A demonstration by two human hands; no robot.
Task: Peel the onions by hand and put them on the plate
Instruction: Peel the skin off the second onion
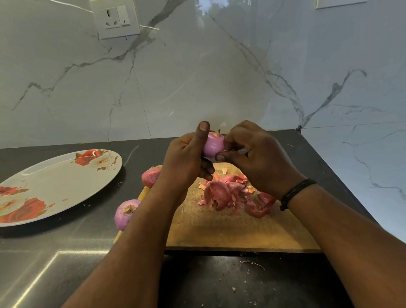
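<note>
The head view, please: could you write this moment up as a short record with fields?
left hand: left hand grips the held onion
right hand: right hand pinches at the same onion
held onion: above the cutting board, mostly peeled
other onions: one onion by the board's left edge, another behind the left wrist
peels: heap of skins on the board
plate: floral plate at left, holds no onions

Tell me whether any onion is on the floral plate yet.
No, the floral plate holds no onion; one onion is held in both hands, and two others lie beside the cutting board.
</note>
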